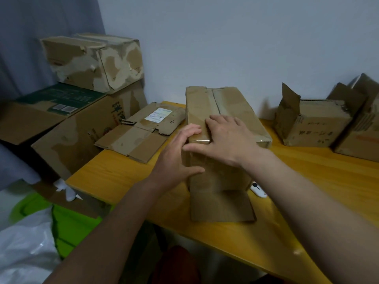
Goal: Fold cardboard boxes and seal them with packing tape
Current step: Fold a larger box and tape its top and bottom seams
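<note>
the cardboard box (pixel 223 124) stands in the middle of the yellow wooden table (pixel 320 181), its top flaps folded shut along a centre seam and one loose flap (pixel 222 206) lying flat on the table at the near end. the right hand (pixel 227 138) lies open and flat on the top, fingers spread over the near corner where a glossy strip of tape (pixel 202 141) shows. the left hand (pixel 178 158) braces the left side wall, fingers straight, thumb across the near face. the step looks like smoothing the tape down: press from the seam outward, keep the left hand firm so the box does not slide, and rub the tape over the edge. a small white tool (pixel 258 191), perhaps a cutter, lies just beside the box.
</note>
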The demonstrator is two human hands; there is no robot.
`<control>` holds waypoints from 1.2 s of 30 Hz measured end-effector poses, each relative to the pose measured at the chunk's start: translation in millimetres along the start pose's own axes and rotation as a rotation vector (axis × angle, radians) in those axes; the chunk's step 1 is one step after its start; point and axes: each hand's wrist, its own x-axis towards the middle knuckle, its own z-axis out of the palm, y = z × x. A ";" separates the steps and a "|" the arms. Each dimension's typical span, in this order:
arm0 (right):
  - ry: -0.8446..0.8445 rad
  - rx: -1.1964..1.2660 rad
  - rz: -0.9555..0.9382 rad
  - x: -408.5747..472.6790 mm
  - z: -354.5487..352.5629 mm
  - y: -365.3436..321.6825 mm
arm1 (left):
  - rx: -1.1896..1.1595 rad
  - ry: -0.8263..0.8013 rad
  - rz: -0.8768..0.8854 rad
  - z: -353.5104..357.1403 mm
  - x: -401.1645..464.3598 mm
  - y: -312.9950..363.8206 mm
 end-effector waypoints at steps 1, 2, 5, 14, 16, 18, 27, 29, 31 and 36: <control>0.028 -0.041 0.010 1.7 4.2 -4.8 | 0.002 0.006 0.003 -0.6 -0.1 -1.3; 0.055 -0.053 0.014 3.4 6.8 -8.0 | 0.003 0.000 0.005 -2.1 0.2 -1.7; 0.083 -0.004 -0.033 6.1 6.4 -6.3 | -0.002 -0.060 0.012 -6.9 2.0 1.3; 0.208 0.171 -0.109 -6.5 13.9 79.7 | 0.011 0.437 -0.014 24.4 22.1 13.1; 0.429 0.556 0.005 -3.9 26.8 80.2 | -0.023 0.580 -0.105 39.9 35.6 17.1; 0.672 1.000 0.165 3.0 36.2 72.8 | -0.042 0.654 -0.130 50.3 45.8 15.3; 1.070 0.819 0.153 15.0 77.1 68.4 | 0.096 0.762 0.119 66.2 43.1 -0.2; 0.895 0.750 0.005 2.8 83.2 78.5 | 0.115 0.735 0.134 65.9 38.2 -2.7; 0.702 0.647 -0.099 -6.8 81.6 94.1 | 0.154 0.669 0.162 61.3 36.6 -7.8; 0.367 0.598 -0.148 -40.4 58.7 130.4 | 0.259 0.420 0.138 39.6 28.7 -12.6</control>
